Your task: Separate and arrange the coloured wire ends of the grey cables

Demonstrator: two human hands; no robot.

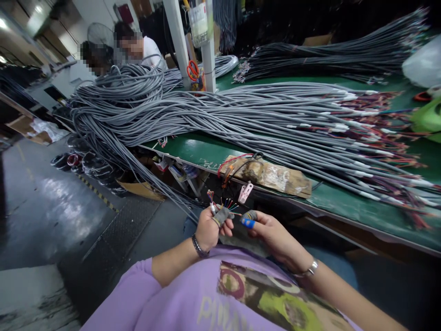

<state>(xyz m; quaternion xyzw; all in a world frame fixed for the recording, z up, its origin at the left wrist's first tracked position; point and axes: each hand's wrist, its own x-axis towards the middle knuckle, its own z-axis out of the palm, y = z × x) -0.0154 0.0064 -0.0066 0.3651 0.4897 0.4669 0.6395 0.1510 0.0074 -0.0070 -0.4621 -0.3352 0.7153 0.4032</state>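
Observation:
My left hand [209, 227] is closed around the end of a grey cable, a grey finger cover on its thumb. Thin coloured wires [226, 202] fan out from this cable above the thumb, and a white-sleeved end with bunched wires [211, 197] stands up beside them. To the right, my right hand [263, 226] is pinched, with a grey cover on one finger and blue tape on another. One thin wire [236, 213] stretches from the left hand to its fingertips. The exact pinch point is too small to make out.
Many grey cables [206, 110] with stripped ends lie along the green bench [193, 149]. A taped cardboard piece [275, 177] and a pink clip [245, 193] are at its near edge. Orange-handled scissors [193, 71] hang on a post. Two people sit at the back left.

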